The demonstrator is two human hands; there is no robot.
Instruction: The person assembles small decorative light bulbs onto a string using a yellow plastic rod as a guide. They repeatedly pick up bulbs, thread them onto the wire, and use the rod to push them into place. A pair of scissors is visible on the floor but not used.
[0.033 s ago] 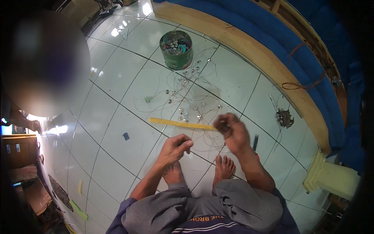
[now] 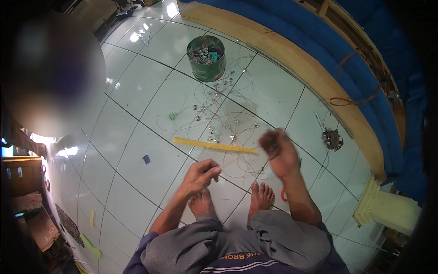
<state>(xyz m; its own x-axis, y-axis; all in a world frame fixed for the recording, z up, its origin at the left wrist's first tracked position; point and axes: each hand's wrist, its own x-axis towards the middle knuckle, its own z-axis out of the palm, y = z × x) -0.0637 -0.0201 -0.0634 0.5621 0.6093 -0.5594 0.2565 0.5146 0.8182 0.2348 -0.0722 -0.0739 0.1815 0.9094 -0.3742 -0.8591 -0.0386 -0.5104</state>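
My left hand (image 2: 200, 176) is closed in a pinch above the floor, just in front of my left foot. A thin wire (image 2: 239, 175) appears to run to its fingertips. My right hand (image 2: 280, 153) is raised over the floor past the right end of a yellow strip (image 2: 214, 145). Its curled fingers are smeared by motion, so whether they hold anything is hidden. Beyond the strip lies a loose tangle of thin looped wires with several small shiny metal pieces (image 2: 213, 135) along them. A red handle loop (image 2: 284, 194) shows beside my right forearm, which covers the rest of that tool.
A green tin (image 2: 207, 68) filled with small parts stands at the far side. On the right lies a dark metal clump (image 2: 332, 139) with wires. A blue scrap (image 2: 146, 159) is on the left. A wooden-edged blue couch (image 2: 292, 27) curves along the far right.
My right hand has moved a little to the right, away from the yellow strip, uncovering its end. The red handle shows more. My left hand has hardly moved.
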